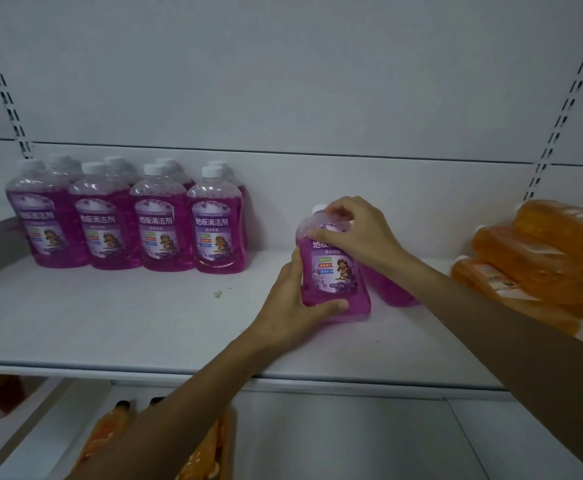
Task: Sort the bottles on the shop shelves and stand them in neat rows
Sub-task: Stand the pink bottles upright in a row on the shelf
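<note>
Bottle (333,271), purple, upright on shelf (110,323), 3 o'clock of purple rows (214,230); left hand (297,310) clamped on its lower body, right hand (352,233) curled over its shoulder. Step: adding it to rows. Next, prob.: shift to 9 o'clock, beside row end.

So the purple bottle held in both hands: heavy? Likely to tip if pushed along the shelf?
Probably heavy for its size: the purple bottle is filled nearly to its shoulder. Likely slick, being smooth clear plastic; the left hand grips its base, the right hand its top. Tall and narrow, it may tip if pushed high.
</note>
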Available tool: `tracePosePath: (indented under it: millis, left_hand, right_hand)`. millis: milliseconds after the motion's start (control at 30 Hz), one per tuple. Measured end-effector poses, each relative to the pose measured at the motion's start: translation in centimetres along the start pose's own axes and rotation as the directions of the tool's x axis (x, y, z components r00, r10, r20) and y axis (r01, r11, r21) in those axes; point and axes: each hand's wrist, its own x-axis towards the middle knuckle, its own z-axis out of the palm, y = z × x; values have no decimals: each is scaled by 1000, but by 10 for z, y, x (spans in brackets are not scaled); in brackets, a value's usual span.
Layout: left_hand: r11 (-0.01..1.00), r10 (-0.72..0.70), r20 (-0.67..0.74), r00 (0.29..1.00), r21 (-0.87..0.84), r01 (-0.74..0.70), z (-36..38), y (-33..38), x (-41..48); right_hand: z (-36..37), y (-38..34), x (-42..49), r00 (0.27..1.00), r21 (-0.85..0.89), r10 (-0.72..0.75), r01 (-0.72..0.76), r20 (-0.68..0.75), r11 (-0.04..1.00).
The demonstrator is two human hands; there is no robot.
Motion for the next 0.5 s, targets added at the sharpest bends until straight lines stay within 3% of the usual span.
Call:
tracePosePath:
  millis: [100, 200, 267, 367, 433, 500]
  left_hand:
    - [997, 73, -5, 997, -2, -73, -20, 1, -2]
    - [991, 134, 43, 990, 14, -135, -40, 1, -1]
    - [989, 149, 28, 988, 12, -150, -45, -3, -2]
    - [986, 126, -18, 992, 108, -123, -52, -13, -5]
    - [961, 111, -13, 994, 255, -104, -61, -16, -9]
    - [850, 72, 48, 996, 520, -86, -73, -19, -13]
  right_hand:
    - [-7, -2, 3, 994, 250, 110, -107, 2, 962]
    - [-6, -7, -1, 936, 535, 213, -337, 281, 775]
    - [-3, -15, -6, 921, 503, 118, -305, 370, 809]
    - [-3, -29, -7, 936, 311, -52, -63, 348, 948]
    - [-1, -33, -7, 939, 228, -96, 19, 330, 974]
    - [3, -32, -9, 946, 248, -91, 12, 310, 969]
